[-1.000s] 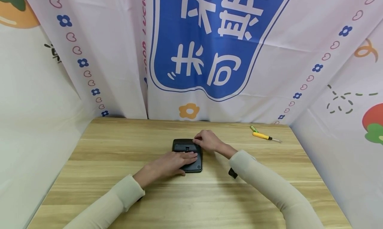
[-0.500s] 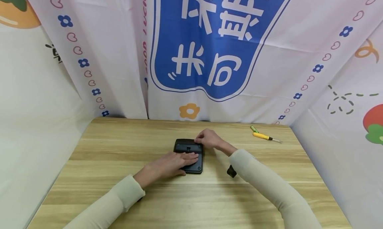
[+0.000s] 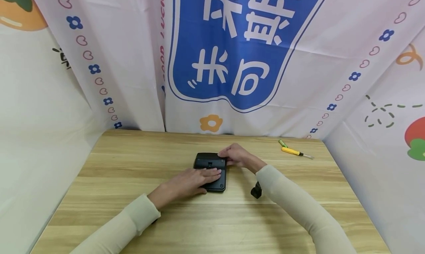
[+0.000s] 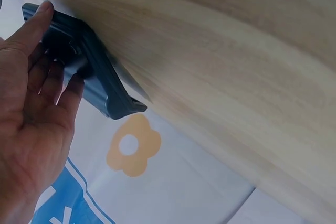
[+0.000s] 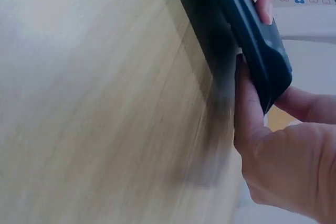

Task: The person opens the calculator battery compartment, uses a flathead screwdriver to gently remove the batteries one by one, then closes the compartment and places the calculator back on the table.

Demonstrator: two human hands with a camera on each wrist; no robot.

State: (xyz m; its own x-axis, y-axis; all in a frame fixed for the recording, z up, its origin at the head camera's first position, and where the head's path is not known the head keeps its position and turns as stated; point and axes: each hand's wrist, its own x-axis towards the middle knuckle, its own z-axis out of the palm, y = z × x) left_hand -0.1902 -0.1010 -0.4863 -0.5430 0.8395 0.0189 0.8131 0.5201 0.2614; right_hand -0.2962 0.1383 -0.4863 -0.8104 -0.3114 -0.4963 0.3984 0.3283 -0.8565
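A black calculator (image 3: 206, 156) lies back side up in the middle of the table, its small latch showing near the far end. Across its back rest the straight fingers of my left hand (image 3: 189, 183), with the thumb along the near edge. My right hand (image 3: 236, 155) grips the far right corner between thumb and fingers. Seen from the right wrist, a finger of the right hand (image 5: 283, 156) reaches under the edge of the calculator (image 5: 257, 45), on the table side. In the left wrist view, the left hand (image 4: 37, 114) covers part of the back.
A screwdriver (image 3: 291, 151) with a yellow handle lies at the back right of the wooden table (image 3: 139, 154). Touching its handle end is a small green battery (image 3: 282, 143). A printed cloth (image 3: 199, 117) hangs behind the table's far edge. A black wrist camera (image 3: 256, 190) hangs below the right sleeve.
The calculator has shifted slightly to the right. My right hand has moved from pinching at the top of the corner to reaching round and under its edge. The left hand stays on the back.
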